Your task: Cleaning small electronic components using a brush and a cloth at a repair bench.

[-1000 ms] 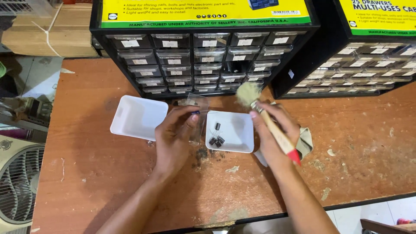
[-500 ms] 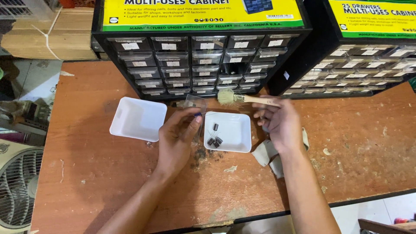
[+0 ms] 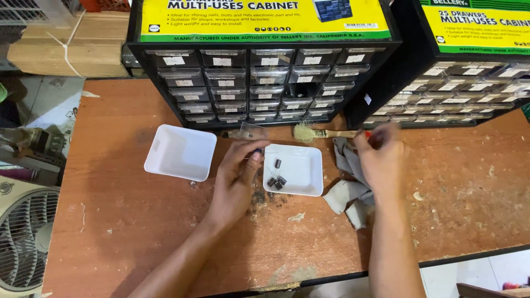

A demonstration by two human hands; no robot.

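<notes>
Two drawer cabinets [image 3: 259, 60] on worn workbench [image 3: 469, 204] — left hand [image 3: 234, 176] fingers pinching capacitor [image 3: 258, 150], right hand's [image 3: 381, 160] unclear.

An empty white square tray [image 3: 180, 152] sits on the worn reddish-brown workbench [image 3: 121, 221], just in front of a black multi-drawer parts cabinet [image 3: 259, 83]. A second black drawer cabinet [image 3: 464, 83] stands to its right. Wooden boards [image 3: 61, 47] lie behind; a fan grille [image 3: 22, 237] shows far left.
</notes>
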